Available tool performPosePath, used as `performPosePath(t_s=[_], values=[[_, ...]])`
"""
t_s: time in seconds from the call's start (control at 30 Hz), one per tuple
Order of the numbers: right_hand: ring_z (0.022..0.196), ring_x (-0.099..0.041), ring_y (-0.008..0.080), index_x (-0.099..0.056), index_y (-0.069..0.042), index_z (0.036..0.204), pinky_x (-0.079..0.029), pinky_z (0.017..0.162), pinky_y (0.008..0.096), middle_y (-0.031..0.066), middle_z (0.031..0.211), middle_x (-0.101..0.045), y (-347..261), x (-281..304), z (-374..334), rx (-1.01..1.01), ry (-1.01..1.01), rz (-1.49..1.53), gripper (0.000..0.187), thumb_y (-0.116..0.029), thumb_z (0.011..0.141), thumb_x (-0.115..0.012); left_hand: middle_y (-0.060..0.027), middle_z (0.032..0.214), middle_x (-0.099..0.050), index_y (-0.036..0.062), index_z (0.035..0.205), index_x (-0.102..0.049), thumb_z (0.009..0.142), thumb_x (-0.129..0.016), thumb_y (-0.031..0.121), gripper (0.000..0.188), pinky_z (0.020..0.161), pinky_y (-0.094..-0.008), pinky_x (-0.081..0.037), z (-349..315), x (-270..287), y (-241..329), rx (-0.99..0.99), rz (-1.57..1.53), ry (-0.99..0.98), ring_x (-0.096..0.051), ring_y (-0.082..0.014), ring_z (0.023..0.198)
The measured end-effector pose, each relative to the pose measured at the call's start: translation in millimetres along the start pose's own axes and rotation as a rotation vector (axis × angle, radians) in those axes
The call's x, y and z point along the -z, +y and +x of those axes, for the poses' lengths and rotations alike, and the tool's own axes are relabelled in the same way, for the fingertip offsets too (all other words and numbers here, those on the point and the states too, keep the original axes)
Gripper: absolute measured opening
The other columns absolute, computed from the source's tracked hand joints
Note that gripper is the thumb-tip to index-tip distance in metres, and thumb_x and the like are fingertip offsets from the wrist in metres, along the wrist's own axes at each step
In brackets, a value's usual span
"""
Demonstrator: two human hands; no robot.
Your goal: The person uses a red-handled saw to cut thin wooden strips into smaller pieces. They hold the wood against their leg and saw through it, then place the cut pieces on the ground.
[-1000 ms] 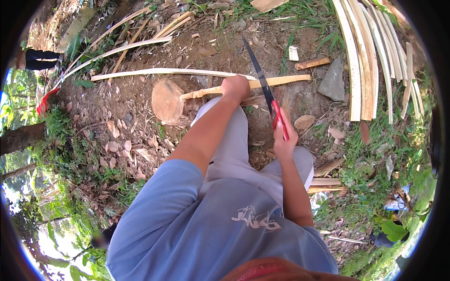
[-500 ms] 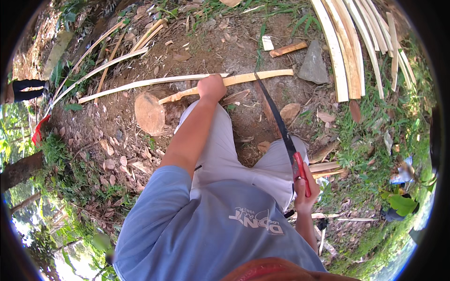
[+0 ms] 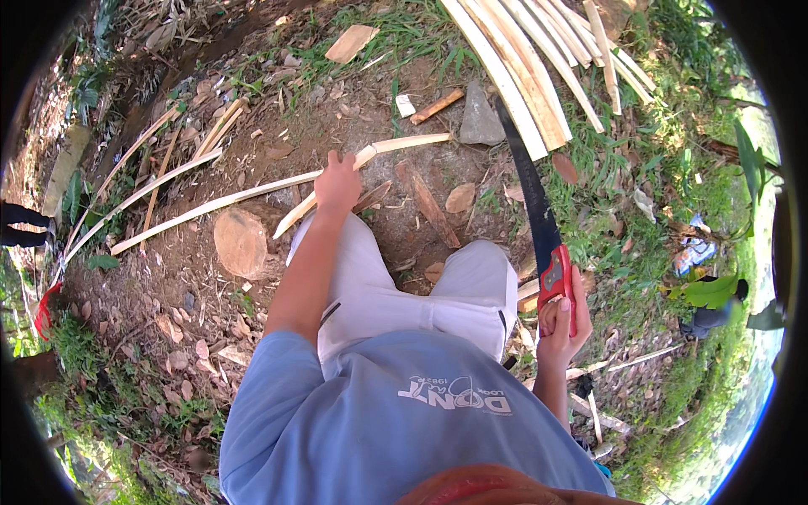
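In my left hand (image 3: 338, 187) is a short pale wooden strip (image 3: 296, 214), slanting down toward my left knee. Its upper end meets a separate short wooden piece (image 3: 414, 143) lying on the ground; whether the two touch I cannot tell. A long thin strip (image 3: 210, 199) runs leftward from behind the hand. On the right, my right hand (image 3: 566, 320) grips the red handle of a hand saw (image 3: 539, 206). The dark blade points up and away, its tip beside the bundle of long boards, apart from the strip I hold.
A round log end (image 3: 241, 242) sits left of my knees. Long boards (image 3: 513, 71) lie at the far right, near a grey stone (image 3: 481, 116). Wood offcuts (image 3: 436, 106), dry leaves and grass cover the soil. A person's dark-clothed legs (image 3: 23, 225) show at the far left.
The saw has left the strip and swung right. The strip has parted at the cut, and my left hand's piece now tilts more steeply. The view has shifted right.
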State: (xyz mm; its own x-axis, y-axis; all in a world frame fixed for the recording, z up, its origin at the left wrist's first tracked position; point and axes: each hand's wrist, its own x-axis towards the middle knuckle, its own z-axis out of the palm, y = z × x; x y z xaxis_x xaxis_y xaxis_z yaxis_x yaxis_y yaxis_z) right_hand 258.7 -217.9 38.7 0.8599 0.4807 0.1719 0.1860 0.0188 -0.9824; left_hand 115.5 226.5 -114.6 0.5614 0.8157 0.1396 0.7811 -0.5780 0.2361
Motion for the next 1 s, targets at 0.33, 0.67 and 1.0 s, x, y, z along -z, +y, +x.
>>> performPosePath(t_s=[0.33, 0.67, 1.0], values=[[0.056, -0.038, 0.001, -0.051, 0.008, 0.158, -0.028, 0.051, 0.0219, -0.0057, 0.07, -0.053, -3, -7, -44, -0.066, -0.042, -0.013, 0.05, -0.011, 0.112, -0.055, -0.0144, 0.114, -0.065, 0.0059, 0.115, -0.066, 0.088, -0.079, 0.011, 0.031, 0.081, -0.05, -0.058, -58, 108, -4, -0.155, -0.4, 0.113, -0.071, -0.0405, 0.097], [0.106, -0.07, 0.0147, -0.056, 0.003, 0.156, -0.054, 0.095, 0.0288, 0.017, 0.127, -0.076, 6, -31, -21, 0.094, -0.188, -0.326, 0.058, -0.005, 0.1, -0.071, -0.0154, 0.103, -0.069, 0.001, 0.112, -0.062, 0.094, -0.081, 0.021, 0.033, 0.086, -0.0416, -0.053, -91, 160, 45, -0.211, -0.799, -0.235, -0.066, -0.0331, 0.093], [0.105, -0.075, 0.0166, -0.064, 0.003, 0.147, -0.055, 0.094, 0.0292, 0.0197, 0.124, -0.079, 22, -14, -18, -0.013, -0.173, -0.353, 0.045, -0.004, 0.103, -0.069, -0.0254, 0.107, -0.07, -0.0012, 0.115, -0.067, 0.099, -0.073, 0.023, 0.03, 0.092, -0.054, -0.052, -75, 94, 78, -0.299, -0.424, -0.191, -0.067, -0.0473, 0.105]])
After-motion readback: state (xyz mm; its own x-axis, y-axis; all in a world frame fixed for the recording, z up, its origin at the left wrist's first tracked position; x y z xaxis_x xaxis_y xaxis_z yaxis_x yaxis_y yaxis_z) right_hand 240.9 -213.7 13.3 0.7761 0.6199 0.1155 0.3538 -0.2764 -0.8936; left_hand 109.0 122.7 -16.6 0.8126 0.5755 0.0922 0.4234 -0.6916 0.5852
